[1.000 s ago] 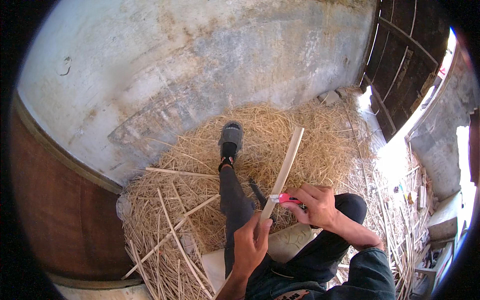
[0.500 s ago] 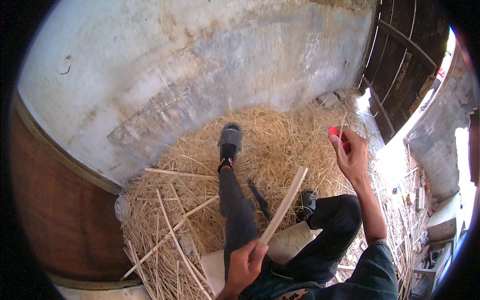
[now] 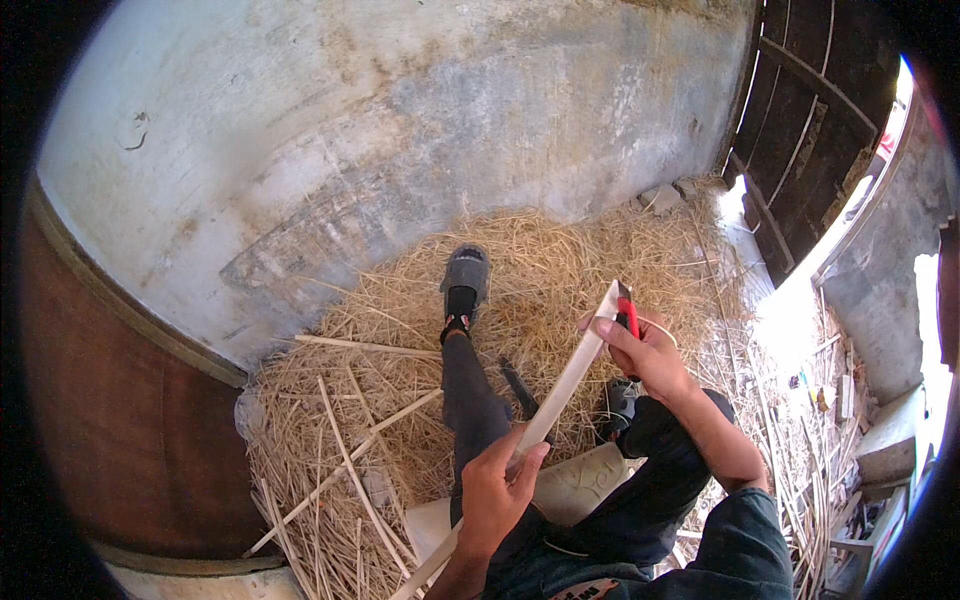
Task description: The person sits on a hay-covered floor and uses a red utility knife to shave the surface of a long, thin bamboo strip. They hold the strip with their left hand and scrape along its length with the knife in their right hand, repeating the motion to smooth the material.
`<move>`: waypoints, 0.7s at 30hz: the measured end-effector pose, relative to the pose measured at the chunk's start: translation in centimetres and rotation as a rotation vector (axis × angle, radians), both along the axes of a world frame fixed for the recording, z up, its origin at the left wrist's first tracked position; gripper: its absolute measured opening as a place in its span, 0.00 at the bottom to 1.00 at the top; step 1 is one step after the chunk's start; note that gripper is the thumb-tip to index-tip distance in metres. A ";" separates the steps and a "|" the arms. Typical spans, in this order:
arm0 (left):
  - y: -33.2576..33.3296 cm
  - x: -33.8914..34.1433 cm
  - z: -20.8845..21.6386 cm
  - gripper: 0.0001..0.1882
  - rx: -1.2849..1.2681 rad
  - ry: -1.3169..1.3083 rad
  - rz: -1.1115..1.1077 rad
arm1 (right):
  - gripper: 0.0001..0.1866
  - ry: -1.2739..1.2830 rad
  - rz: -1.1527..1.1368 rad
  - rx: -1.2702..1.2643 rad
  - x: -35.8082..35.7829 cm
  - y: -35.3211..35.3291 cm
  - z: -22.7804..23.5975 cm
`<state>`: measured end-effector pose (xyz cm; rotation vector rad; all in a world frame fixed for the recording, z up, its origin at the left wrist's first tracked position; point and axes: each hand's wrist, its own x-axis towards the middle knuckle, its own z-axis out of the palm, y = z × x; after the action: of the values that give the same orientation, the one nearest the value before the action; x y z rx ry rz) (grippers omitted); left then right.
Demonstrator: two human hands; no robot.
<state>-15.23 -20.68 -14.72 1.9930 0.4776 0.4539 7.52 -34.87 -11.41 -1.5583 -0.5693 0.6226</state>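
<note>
A long pale strip [image 3: 570, 390], which looks like split bamboo, slants up across my lap. My left hand [image 3: 497, 492] is closed around its lower part, and the strip's tail runs on below past my wrist. At its upper end my right hand [image 3: 650, 358] grips a red utility knife [image 3: 627, 314]. The knife's tip lies against or very close to the strip's end; exact contact is hard to make out. My right thumb rests on the strip.
Loose shavings [image 3: 560, 270] cover the floor around my legs. Several pale strips [image 3: 345, 465] lie at the left. A dark elongated object [image 3: 518, 388] lies between my legs. A stained wall [image 3: 420, 130] stands ahead, with a dark wooden door [image 3: 810, 130] at the right.
My right hand has come down and left with the knife, from out at the right to the strip's upper end. The strip's upper end now sits slightly higher.
</note>
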 end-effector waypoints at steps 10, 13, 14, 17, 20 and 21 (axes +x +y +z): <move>3.4 -1.8 -1.4 0.18 -0.320 0.268 -0.351 | 0.20 0.140 -0.227 0.150 1.2 -0.8 -0.3; 4.3 -2.1 -0.8 0.15 -0.469 0.382 -0.393 | 0.21 0.171 -0.207 0.162 1.8 -1.2 -0.2; 4.2 -2.2 -1.1 0.16 -0.457 0.337 -0.379 | 0.22 0.181 -0.190 0.144 1.9 -1.3 -0.2; 4.0 -2.8 -1.9 0.18 -0.414 0.229 -0.304 | 0.24 0.090 -0.117 0.149 2.6 -1.5 0.3; 4.4 -3.1 -1.7 0.17 -0.375 0.200 -0.169 | 0.29 -0.413 0.046 -0.160 6.0 -3.4 -0.4; 4.8 -3.3 -1.3 0.16 -0.373 0.210 -0.131 | 0.30 -0.760 0.096 -0.336 7.4 -4.3 -1.4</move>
<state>-18.50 -15.90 -16.07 1.7021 0.5162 0.0648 14.96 -39.21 -12.83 -2.0975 -1.1540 0.1738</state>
